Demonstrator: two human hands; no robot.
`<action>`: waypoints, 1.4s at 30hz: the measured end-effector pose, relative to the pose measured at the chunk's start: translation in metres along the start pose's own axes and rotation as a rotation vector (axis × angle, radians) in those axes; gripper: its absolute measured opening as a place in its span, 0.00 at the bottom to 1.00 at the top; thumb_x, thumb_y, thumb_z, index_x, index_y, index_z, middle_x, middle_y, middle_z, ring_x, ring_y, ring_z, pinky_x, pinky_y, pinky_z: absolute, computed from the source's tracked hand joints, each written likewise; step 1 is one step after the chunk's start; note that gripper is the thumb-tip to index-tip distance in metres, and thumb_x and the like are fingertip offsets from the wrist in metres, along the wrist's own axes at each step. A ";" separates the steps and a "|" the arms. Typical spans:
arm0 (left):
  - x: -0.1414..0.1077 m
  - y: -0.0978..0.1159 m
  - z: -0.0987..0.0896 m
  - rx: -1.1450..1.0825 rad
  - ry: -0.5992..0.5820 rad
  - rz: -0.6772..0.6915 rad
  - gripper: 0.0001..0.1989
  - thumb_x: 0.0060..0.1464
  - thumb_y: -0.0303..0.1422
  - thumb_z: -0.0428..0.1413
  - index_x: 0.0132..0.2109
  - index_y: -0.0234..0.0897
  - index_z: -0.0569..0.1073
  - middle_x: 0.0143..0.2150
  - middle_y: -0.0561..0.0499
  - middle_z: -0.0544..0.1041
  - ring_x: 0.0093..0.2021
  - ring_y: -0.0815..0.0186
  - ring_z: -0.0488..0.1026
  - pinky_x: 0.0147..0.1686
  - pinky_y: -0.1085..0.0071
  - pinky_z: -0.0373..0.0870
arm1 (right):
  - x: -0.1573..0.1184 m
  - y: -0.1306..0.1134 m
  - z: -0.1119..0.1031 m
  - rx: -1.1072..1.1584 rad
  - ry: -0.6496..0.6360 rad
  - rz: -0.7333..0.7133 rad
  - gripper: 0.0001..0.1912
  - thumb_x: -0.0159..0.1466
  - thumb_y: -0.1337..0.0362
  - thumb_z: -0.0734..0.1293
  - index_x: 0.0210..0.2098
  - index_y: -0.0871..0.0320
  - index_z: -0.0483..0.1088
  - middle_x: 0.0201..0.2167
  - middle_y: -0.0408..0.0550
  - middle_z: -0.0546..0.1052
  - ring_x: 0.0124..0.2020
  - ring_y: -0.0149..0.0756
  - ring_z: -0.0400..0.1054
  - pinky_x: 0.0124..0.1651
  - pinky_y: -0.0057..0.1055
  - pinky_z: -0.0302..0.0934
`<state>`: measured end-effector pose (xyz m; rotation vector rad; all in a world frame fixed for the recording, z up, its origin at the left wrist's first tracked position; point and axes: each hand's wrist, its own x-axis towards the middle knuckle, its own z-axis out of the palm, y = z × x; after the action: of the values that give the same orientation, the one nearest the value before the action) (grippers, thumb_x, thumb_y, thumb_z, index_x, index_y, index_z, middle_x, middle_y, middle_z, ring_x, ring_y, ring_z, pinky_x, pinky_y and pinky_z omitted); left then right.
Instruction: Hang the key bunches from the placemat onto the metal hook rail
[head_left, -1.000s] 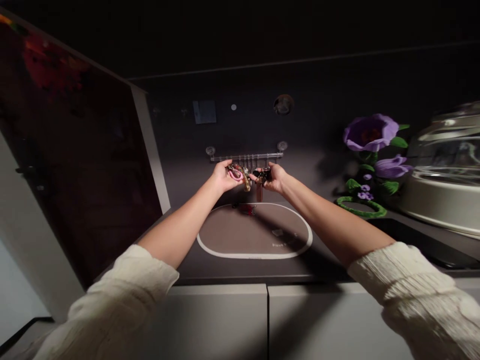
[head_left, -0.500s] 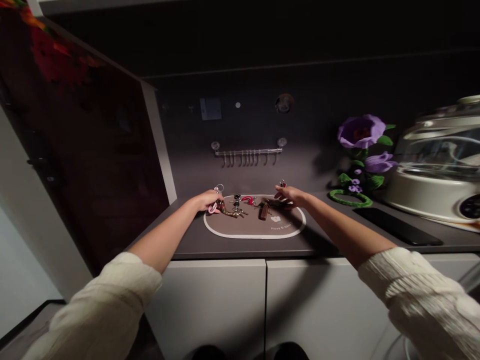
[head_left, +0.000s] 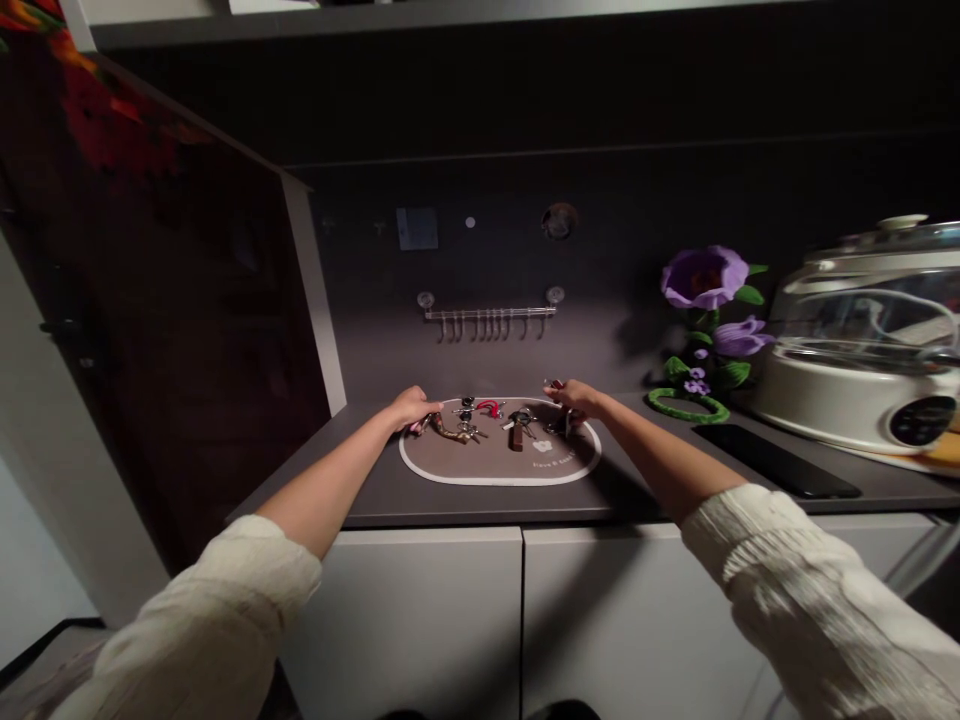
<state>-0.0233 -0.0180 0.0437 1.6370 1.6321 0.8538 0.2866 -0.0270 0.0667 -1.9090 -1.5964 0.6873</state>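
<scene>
Head view: the right grip pinches one small red item; the left grip, its hold unclear, borders one patterned strap; one brown fob and one red loop lie between, on one mat.

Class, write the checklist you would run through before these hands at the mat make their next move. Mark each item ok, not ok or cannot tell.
1. Mat lying flat on the counter: ok.
2. Brown key fob on the mat, apart from both hands: ok.
3. Red loop on the mat, apart from both hands: ok.
4. Left hand gripping the pink item near it: cannot tell; the fingers partly hide the contact.
5. Right hand clear of small items: not ok; a dark red item shows at its fingers.
6. Black slab on the counter, out from under both hands: ok.
</scene>
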 end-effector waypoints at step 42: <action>-0.094 -0.004 0.037 -0.850 -0.247 0.194 0.32 0.40 0.64 0.28 0.14 0.38 0.43 0.08 0.58 0.42 0.10 0.77 0.42 0.13 0.75 0.42 | -0.101 -0.015 0.068 0.685 -0.397 -0.357 0.33 0.48 0.33 0.33 0.13 0.55 0.41 0.08 0.37 0.44 0.11 0.24 0.37 0.15 0.24 0.38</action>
<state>0.0051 -0.1128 0.0201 1.2157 0.7633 1.1745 0.2122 -0.1182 0.0322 -1.0074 -1.5825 1.3007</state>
